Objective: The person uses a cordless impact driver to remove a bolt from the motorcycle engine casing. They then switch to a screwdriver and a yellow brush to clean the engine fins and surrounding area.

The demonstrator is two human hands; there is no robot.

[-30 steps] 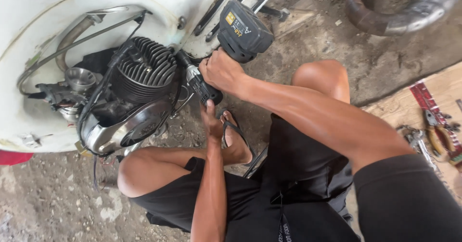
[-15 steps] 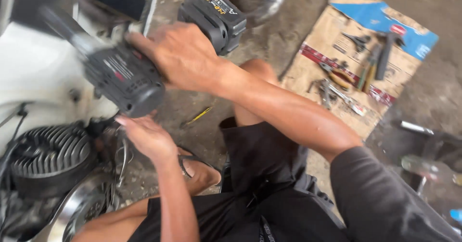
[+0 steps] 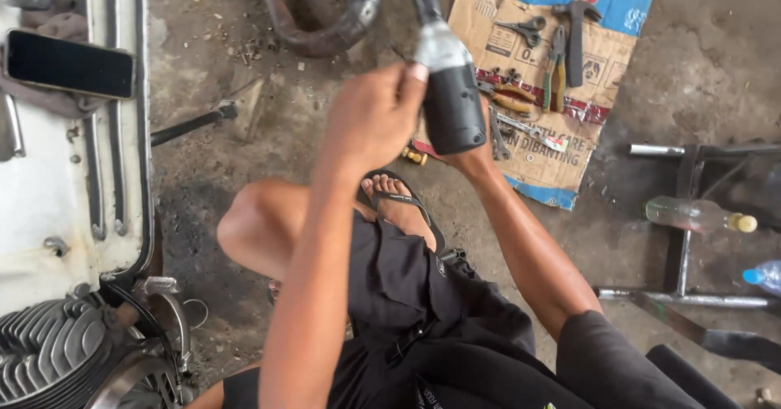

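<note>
Both hands grip the power driver (image 3: 451, 104): right hand (image 3: 476, 153) round its body, left hand (image 3: 374, 116) pinching the nose. Driver raised well clear of the engine (image 3: 57, 352) near left; fastening work unfinished, apparently.

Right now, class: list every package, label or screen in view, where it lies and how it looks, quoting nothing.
Phone: top left on the white scooter body, dark rectangular screen.
Flattened cardboard box: on the ground upper right, brown with blue edges and a red strip, tools lying on it.
Plastic bottle: right, lying, clear, yellow cap.
</note>
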